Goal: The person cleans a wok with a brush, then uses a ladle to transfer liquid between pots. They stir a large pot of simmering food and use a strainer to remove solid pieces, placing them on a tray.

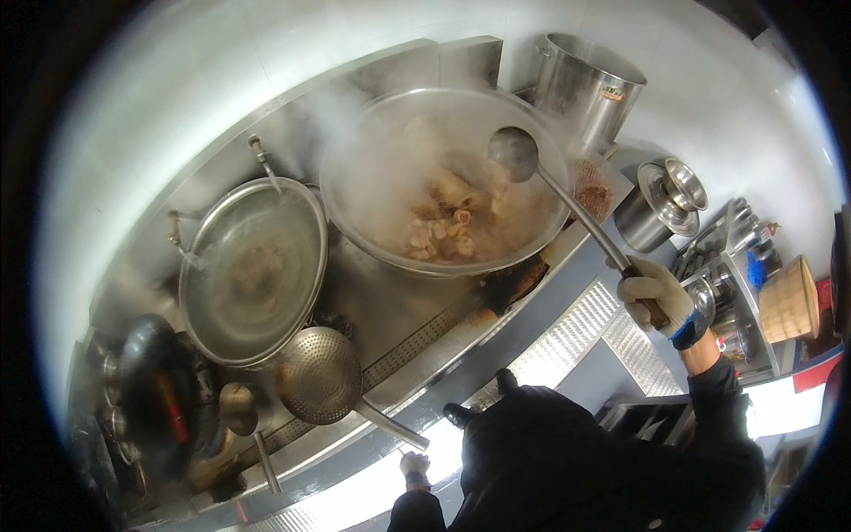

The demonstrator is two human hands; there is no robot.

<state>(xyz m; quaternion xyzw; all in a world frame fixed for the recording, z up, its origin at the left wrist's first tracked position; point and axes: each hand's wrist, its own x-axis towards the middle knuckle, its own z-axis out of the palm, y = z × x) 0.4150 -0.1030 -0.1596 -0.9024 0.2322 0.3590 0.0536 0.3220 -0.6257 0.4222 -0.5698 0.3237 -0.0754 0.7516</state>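
My right hand [655,299], in a knitted work glove with a blue cuff, grips the wooden end of a long-handled metal ladle [514,153]. The ladle's bowl hangs over the right side of a large steaming pan [447,271] holding brownish broth and meat pieces [452,229]. My left hand [415,465], also gloved, is low in the picture, near the handle end of a perforated metal skimmer [319,376]; its fingers are too small to make out. That skimmer rests against the rim of a second round pan [326,266] of cloudy liquid, with a dim brownish patch in it.
Two wall taps [260,151] stand behind the second pan, water running. A dark wok [149,399] and a smaller ladle [238,407] lie at the left. At the right are a tall stockpot [588,93], a lidded pot [641,219], a utensil shelf [754,299] and a wooden bucket [788,306]. Steam blurs the large pan.
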